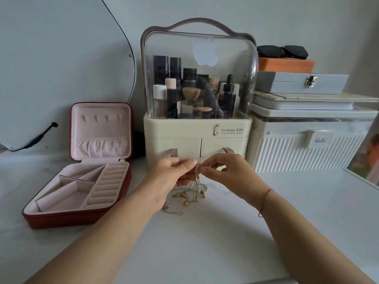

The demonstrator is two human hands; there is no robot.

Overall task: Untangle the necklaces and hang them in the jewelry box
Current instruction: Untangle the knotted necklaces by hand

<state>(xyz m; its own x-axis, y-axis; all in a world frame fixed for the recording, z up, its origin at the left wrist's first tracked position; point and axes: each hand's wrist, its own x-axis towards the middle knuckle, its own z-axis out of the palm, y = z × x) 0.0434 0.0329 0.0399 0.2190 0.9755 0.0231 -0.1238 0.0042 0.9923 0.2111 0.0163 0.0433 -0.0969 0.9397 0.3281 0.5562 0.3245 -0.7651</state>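
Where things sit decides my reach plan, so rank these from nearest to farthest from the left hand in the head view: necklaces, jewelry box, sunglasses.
1. necklaces: pinched by the left hand itself, trailing down to the table in the middle.
2. jewelry box: open, on the table to the left.
3. sunglasses: back right, high up on an orange box.
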